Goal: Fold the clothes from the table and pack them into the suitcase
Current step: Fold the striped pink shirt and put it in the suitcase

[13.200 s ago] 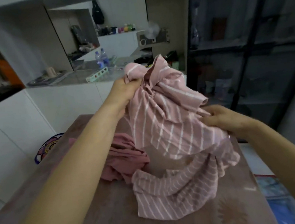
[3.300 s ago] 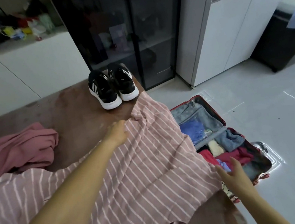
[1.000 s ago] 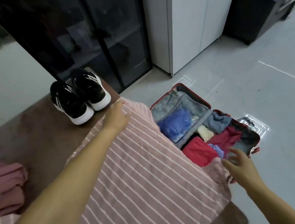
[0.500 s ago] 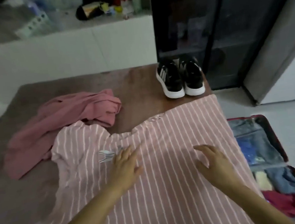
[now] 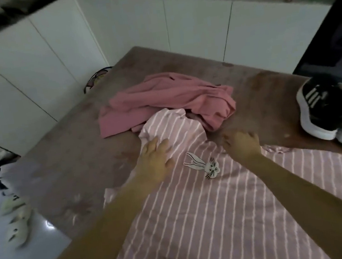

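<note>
Two hands seem to smooth the striped shirt (image 5: 208,211) spread across lower centre: left hand (image 5: 155,159) flat, holding nothing; right hand (image 5: 242,145) curled at the neckline, grip unclear. Next, likely fold its sides inward.

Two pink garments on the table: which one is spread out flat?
The white-striped pink shirt with the rabbit patch, spread flat under the left hand. The plain pink garment behind it lies crumpled in a heap.
</note>
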